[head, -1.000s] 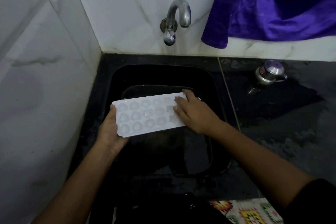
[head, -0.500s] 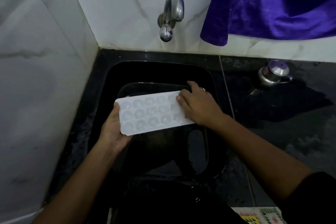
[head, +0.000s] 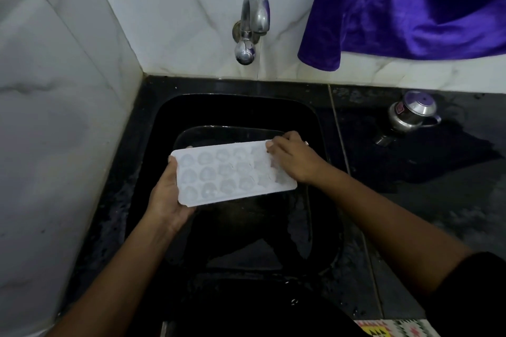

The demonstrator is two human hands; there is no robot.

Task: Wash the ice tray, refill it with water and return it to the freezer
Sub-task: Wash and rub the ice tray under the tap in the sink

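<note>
The ice tray (head: 235, 172) is being held in the air above the black sink (head: 161, 128), below and in front of the tap (head: 253, 22). The tray is white, with three rows of round cells. It is lying nearly flat, its long side running from left to right.

The left hand (head: 167, 194) is grasping the tray's left short end. The palm is cupping that end from below, and the thumb is lying along the end's edge.

The right hand (head: 294, 160) is grasping the tray's right end. Its fingers (head: 273, 145) are curling over the far edge, with the fingertips pressing on the cells at that end.

A dark, glossy vessel (head: 219, 130) is sitting inside the sink, directly under the tray. Whether water is running from the tap cannot be told.

A purple cloth (head: 397, 8) is hanging against the tiled wall (head: 54, 90), to the right of the tap. A small steel pot (head: 410, 113) is standing on the dark surface (head: 438, 200), well apart from the sink on its right. A patterned cloth (head: 394, 328) is showing at the bottom edge.
</note>
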